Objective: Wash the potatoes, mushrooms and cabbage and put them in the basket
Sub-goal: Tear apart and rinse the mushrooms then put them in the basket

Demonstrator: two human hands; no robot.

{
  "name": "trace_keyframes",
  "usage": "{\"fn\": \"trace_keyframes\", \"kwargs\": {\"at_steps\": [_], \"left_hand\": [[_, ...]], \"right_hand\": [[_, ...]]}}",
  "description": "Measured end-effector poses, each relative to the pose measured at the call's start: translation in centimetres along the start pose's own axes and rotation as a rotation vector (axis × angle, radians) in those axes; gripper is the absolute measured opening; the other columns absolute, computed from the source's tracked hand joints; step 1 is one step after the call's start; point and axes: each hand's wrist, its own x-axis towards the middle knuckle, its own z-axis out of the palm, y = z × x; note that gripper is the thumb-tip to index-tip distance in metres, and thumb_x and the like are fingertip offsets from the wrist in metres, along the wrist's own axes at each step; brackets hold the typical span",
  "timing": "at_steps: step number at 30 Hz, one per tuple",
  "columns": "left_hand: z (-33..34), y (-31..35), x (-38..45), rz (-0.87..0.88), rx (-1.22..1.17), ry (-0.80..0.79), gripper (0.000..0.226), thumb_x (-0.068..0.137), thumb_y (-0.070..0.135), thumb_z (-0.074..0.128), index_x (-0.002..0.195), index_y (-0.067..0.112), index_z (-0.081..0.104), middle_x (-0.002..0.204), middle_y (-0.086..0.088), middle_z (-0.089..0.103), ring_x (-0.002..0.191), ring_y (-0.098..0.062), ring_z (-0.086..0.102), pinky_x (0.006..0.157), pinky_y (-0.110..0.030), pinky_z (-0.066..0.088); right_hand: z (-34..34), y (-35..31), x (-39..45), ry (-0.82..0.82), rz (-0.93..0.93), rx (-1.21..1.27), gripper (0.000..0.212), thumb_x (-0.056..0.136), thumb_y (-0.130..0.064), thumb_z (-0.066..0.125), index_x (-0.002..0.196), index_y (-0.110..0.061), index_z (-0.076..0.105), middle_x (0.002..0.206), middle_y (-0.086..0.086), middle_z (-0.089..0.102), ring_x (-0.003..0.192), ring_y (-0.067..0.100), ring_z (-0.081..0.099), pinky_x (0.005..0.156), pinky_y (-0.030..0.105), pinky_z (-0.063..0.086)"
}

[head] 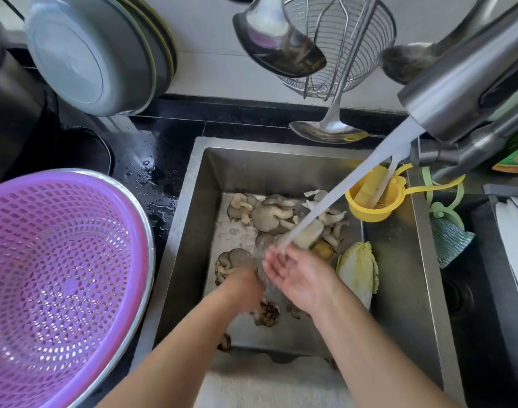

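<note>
1. Right hand (pixel 299 275) is spread wide, palm up under the faucet stream (pixel 349 184); left hand (pixel 243 285) is curled downward, and its grip cannot be told.
2. Mushrooms (pixel 269 212) lie scattered across the far sink (pixel 399 260) floor; a potato (pixel 322 250) and cabbage (pixel 357 269) sit right.
3. Soft caps could tear under hard water or rubbing.
4. Wet pieces might drip or slip on the way left to the empty purple basket (pixel 60 260).

Sink (pixel 399 260) brushed steel, matt; basket (pixel 60 260) glossy purple perforated plastic; countertop (pixel 163 160) black, glossy, wet.
</note>
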Motion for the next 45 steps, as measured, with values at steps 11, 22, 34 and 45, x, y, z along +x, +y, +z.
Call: {"fn": "trace_keyframes", "kwargs": {"at_steps": [11,22,34,45], "left_hand": [[0.2,-2.9,-1.3,-0.162,-0.693,-0.001,0.031,0.102,0.01,0.051,0.129,0.006,0.067,0.123,-0.015,0.073,0.11,-0.029,0.07,0.077,-0.029,0.053],[-0.5,-0.3,-0.4,-0.033,-1.361,-0.05,0.024,0.107,0.008,0.053,0.127,-0.005,0.059,0.103,-0.02,0.079,0.085,-0.033,0.078,0.075,-0.043,0.065],[-0.4,-0.5,-0.3,-0.112,-1.176,-0.014,0.027,0.111,0.023,0.048,0.122,0.005,0.066,0.108,-0.015,0.079,0.104,-0.031,0.074,0.093,-0.047,0.06],[-0.6,-1.5,-0.1,-0.011,-1.035,-0.064,0.025,0.109,0.025,0.054,0.125,0.012,0.069,0.11,-0.007,0.08,0.102,-0.025,0.077,0.088,-0.042,0.06]], "right_hand": [[-2.9,0.6,0.5,-0.129,0.204,0.122,0.021,0.098,-0.017,0.054,0.101,0.002,0.064,0.069,0.001,0.042,0.057,0.011,0.033,0.057,0.025,0.035],[-3.7,1.4,0.2,0.181,0.067,-0.668,0.043,0.099,-0.049,0.054,0.114,-0.01,0.065,0.094,0.006,0.067,0.08,0.02,0.064,0.073,0.038,0.059],[-1.9,0.7,2.8,0.021,-0.212,-1.034,0.035,0.088,-0.029,0.079,0.12,-0.03,0.067,0.111,-0.008,0.075,0.103,0.011,0.068,0.082,0.03,0.053],[-2.3,1.0,2.6,-0.055,-0.27,-1.081,0.036,0.082,-0.027,0.086,0.113,-0.031,0.069,0.108,-0.01,0.076,0.104,0.009,0.07,0.093,0.031,0.055]]}}
